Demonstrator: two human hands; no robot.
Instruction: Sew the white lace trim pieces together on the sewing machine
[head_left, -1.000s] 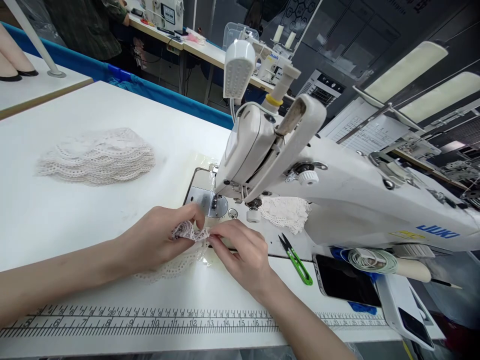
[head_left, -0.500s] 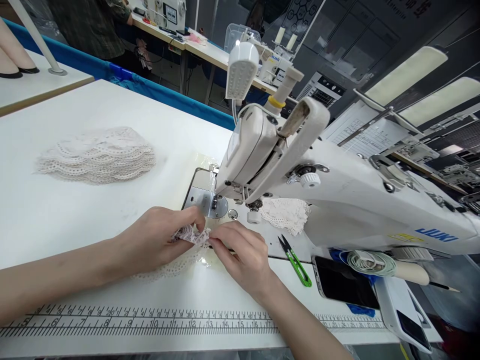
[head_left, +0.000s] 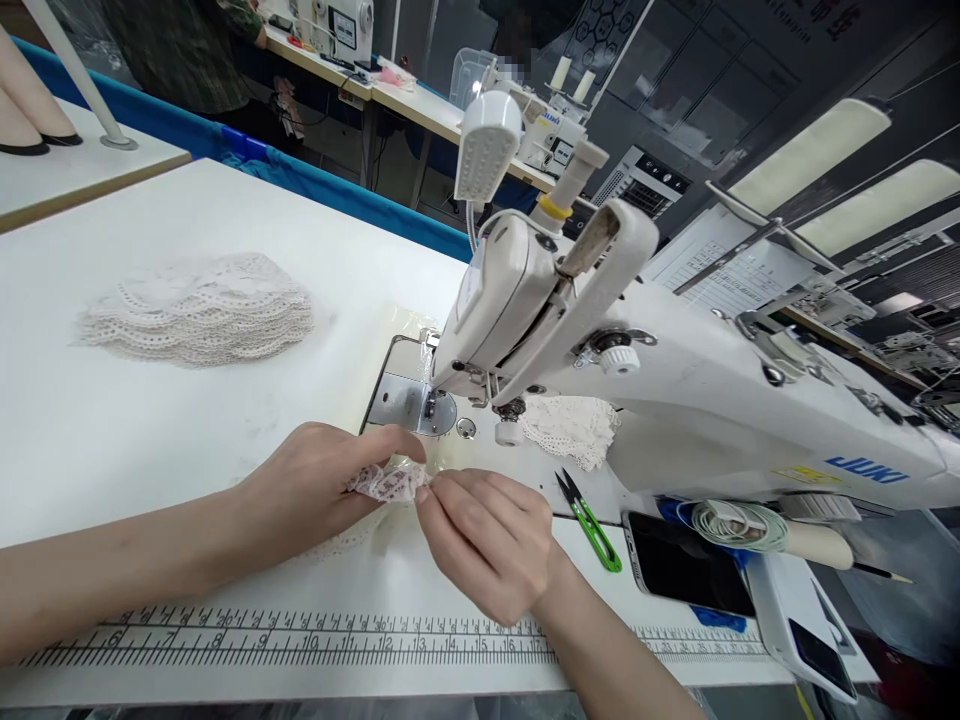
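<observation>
A piece of white lace fabric [head_left: 390, 482] is bunched between my two hands, just in front of the sewing machine's needle plate [head_left: 409, 402]. My left hand [head_left: 322, 485] is closed round its left part, thumb on top. With thumb and fingertips, my right hand [head_left: 491, 535] pinches its right edge. Some of the lace hangs below my left hand, partly hidden. The white sewing machine [head_left: 540, 310] stands behind my hands, its needle area above the metal plate. More lace [head_left: 574, 428] lies under the machine's arm.
A stack of scalloped lace pieces [head_left: 202, 310] lies on the white table at left. Green thread snips [head_left: 589, 522], a phone [head_left: 686, 563] and a coiled pale cord [head_left: 742, 526] lie at right. A ruler strip [head_left: 337, 640] runs along the front edge. A person [head_left: 172, 50] is at the back.
My right hand has shifted slightly down and right, its fingers curled closer together. The lace between my hands is turned and gathered more; less of it shows below my left hand.
</observation>
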